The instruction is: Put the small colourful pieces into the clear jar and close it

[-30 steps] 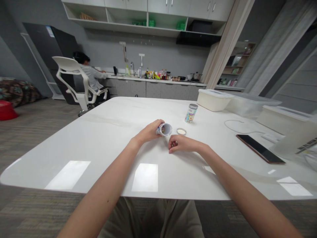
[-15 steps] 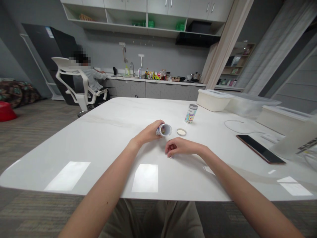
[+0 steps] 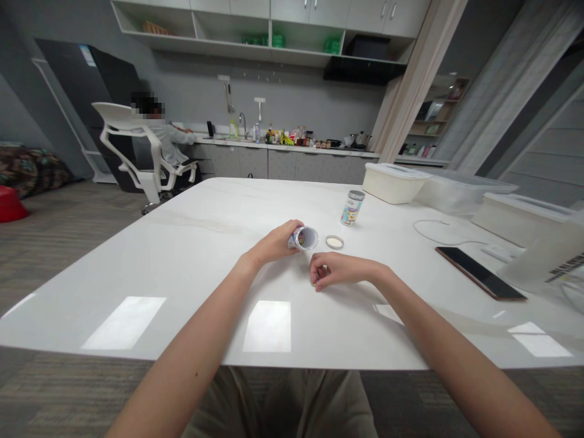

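A glossy white, round-cornered table (image 3: 137,255). Near its middle the left hand (image 3: 274,243) wraps a small cylindrical jar (image 3: 305,237) tipped sideways with its mouth open. The curled right hand (image 3: 340,269) is just beside it. A flat round lid (image 3: 334,242) lies near the jar. The right fingertips pinch a tiny yellowish bit (image 3: 314,283). Since half a second ago, the right hand has edged rightward and the jar is unmoved.

Tabletop (image 3: 182,255): white stone-look slab, smooth, high gloss, faint grey veining, mirrors the ceiling lights. Open jar (image 3: 305,237): glossy printed label wrap; body material not resolvable. Loose lid (image 3: 334,242): pale, matt. Lidded jar (image 3: 352,208): silvery metallic-looking cap, glossy printed label. Phone (image 3: 479,274): dark glass face, glossy. Storage box (image 3: 392,182): opaque off-white plastic, matt. Neighbouring bin (image 3: 460,191): translucent plastic. Floor (image 3: 59,237): rough woven carpet.
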The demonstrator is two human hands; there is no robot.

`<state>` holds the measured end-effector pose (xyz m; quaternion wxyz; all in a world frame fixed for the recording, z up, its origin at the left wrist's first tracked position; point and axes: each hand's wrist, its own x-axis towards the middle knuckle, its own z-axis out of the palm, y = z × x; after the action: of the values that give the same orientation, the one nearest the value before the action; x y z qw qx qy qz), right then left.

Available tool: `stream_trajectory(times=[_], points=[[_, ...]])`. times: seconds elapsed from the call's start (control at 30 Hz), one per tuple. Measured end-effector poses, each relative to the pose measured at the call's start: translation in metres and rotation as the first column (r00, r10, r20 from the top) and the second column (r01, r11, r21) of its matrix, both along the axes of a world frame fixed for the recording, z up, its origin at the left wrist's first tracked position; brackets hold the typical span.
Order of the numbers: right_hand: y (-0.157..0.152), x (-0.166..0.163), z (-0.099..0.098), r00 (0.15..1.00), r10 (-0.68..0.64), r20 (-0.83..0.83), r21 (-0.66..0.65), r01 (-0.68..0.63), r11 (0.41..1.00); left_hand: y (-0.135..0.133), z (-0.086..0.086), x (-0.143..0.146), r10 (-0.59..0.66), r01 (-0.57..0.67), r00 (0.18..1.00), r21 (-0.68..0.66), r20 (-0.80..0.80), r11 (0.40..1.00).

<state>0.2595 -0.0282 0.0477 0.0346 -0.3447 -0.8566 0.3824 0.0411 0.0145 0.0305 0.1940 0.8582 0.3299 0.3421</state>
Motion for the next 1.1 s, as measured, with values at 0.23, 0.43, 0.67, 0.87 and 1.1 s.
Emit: stream_trajectory(times=[0.23,0.43,0.67,0.87,1.1], points=[[-0.011,-0.005,0.014,0.976,-0.003,-0.218,-0.201,-0.042,0.979,-0.001,-0.002,0.001,0.001,-0.001,1.000,-0.001,-0.005,1.000],[-0.008,-0.009,0.016,0.748,-0.254,-0.614,0.209,0.464,0.861,-0.003,-0.001,0.002,-0.018,0.018,0.999,0.018,-0.027,1.000],[-0.007,-0.012,0.013,0.734,-0.241,-0.635,0.398,0.579,0.712,-0.002,-0.001,0.003,-0.029,0.029,1.000,-0.001,0.001,1.000],[0.023,0.008,-0.005,0.606,-0.467,-0.644,0.302,0.763,0.572,-0.002,-0.002,0.012,0.209,-0.155,0.958,-0.257,0.197,0.954],[0.059,0.035,-0.043,0.679,-0.615,-0.400,0.481,0.727,0.490,-0.006,0.003,0.023,0.448,-0.380,0.854,-0.270,0.264,0.885]])
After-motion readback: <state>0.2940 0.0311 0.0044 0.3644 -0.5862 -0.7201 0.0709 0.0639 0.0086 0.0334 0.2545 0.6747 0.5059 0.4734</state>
